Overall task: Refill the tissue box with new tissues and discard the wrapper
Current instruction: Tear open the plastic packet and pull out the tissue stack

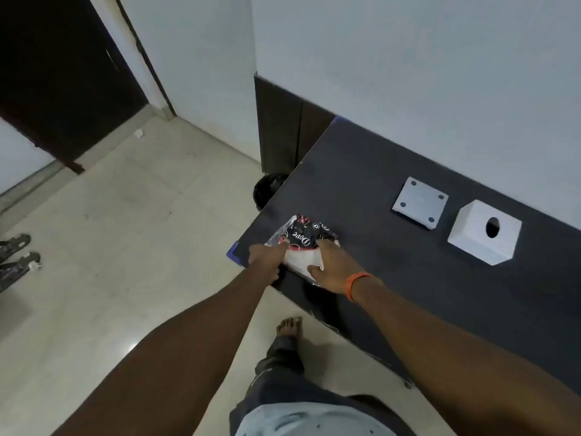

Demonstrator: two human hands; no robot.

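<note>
The tissue pack [301, 247] lies at the near left corner of the dark counter [393, 278], its dark printed wrapper [303, 231] bunched toward the far end and white tissues showing at the near end. The left hand [267, 256] grips the pack's left side, fingers closed on the wrapper edge. The right hand [333, 269], with an orange band [355, 286] at the wrist, clasps the right side, thumb pressed on the white tissues. Well to the right on the counter stands the white tissue box [484, 232], tipped so that its round hole faces up and toward the camera; what is inside cannot be told. Just beyond it lies a flat white base plate [419, 202] with 4 dark pads. A bin with a black liner [267, 190] stands on the pale tiled floor [125, 231] beside the counter's far left edge.
</note>
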